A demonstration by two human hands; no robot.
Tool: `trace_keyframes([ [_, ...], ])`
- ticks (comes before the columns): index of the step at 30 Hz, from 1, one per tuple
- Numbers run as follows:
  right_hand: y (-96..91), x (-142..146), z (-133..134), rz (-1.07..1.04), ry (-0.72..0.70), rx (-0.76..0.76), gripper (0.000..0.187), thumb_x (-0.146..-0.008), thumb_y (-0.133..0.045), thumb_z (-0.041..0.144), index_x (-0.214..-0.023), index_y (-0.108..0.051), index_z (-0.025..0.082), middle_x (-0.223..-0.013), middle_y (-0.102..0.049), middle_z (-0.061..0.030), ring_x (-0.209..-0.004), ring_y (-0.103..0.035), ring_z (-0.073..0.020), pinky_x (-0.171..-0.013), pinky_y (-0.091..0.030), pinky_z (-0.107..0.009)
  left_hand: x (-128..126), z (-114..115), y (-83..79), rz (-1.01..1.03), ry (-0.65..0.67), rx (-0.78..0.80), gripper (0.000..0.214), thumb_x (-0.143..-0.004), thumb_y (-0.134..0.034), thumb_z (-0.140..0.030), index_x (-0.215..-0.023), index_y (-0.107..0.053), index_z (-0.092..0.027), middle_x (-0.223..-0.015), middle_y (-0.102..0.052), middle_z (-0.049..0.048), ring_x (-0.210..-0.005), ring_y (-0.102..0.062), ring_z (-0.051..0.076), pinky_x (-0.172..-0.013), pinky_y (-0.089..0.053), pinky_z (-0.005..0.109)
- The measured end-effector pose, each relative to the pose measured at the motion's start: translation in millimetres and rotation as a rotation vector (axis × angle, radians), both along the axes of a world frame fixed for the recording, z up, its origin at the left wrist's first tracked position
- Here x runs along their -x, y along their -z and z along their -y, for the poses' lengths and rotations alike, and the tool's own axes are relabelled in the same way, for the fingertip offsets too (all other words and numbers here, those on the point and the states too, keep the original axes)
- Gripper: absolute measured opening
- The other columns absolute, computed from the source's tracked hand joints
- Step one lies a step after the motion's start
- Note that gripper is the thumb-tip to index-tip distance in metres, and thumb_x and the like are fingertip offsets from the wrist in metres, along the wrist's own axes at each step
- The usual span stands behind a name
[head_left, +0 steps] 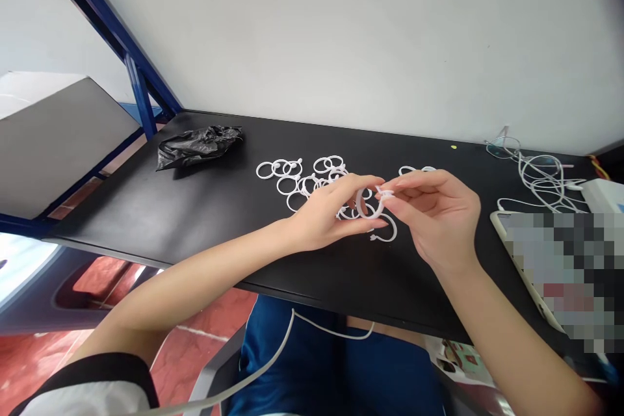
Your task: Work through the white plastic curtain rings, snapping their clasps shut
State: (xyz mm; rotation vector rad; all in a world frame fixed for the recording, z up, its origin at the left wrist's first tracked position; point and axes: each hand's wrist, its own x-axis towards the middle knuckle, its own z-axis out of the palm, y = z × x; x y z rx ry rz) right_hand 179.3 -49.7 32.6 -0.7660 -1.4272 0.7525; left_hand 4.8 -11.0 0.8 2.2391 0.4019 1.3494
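Note:
A white plastic ring [370, 213] is held up between both hands over the black table. My left hand [327, 209] grips the ring's left side between thumb and fingers. My right hand [436, 211] pinches the small clasp part at its upper right with thumb and fingertips; whether the clasp is fastened is too small to tell. Below and behind the hands lie several loose white rings [287, 184], some with small knobs, overlapping in a pile. One open ring [392, 229] lies just under the held one. More rings [407, 170] show behind my right hand, partly hidden.
A crumpled black plastic bag [199, 145] lies at the back left of the table [205, 214]. On the right are tangled white cables [536, 175], eyeglasses [504, 146], a white box [604, 194] and a blurred-out tablet-like device [502, 224]. A white cord [273, 361] crosses my lap.

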Motion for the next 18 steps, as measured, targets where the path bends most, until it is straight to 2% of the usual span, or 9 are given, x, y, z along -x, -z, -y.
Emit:
trace_keyframes([
  [4,-3.0,0.9,4.1,0.089,-0.025,-0.114,0.031,-0.074,-0.080,0.007,-0.096,-0.078,0.028,-0.087,-0.074,-0.0011,-0.077,-0.070,-0.0164,-0.065,-0.062,-0.030,0.5,3.7,-1.0,0.003,0.017,-0.048,0.044,-0.092,-0.066,-0.040,-0.124,-0.051,-0.015,-0.104,-0.068,0.0069,-0.075,-0.066,0.009,-0.072,-0.057,0.023],
  [9,-4.5,1.3,7.4,0.153,0.020,-0.205,0.036,-0.072,-0.081,0.003,-0.097,-0.079,0.030,-0.085,-0.075,-0.0001,-0.073,-0.068,-0.0144,-0.061,-0.059,-0.028,2.4,4.7,-2.4,-0.026,0.021,-0.086,0.042,-0.092,-0.066,-0.040,-0.123,-0.051,-0.017,-0.103,-0.070,0.0066,-0.081,-0.069,0.013,-0.076,-0.058,0.026],
  [18,-3.0,0.0,8.6,0.147,0.022,-0.213,0.033,-0.069,-0.083,0.005,-0.089,-0.080,0.031,-0.083,-0.076,0.0000,-0.071,-0.069,-0.0161,-0.059,-0.060,-0.030,0.3,4.3,-4.0,0.019,0.028,-0.135,0.039,-0.091,-0.067,-0.039,-0.120,-0.053,-0.016,-0.096,-0.070,0.0037,-0.078,-0.069,0.011,-0.075,-0.057,0.024],
])
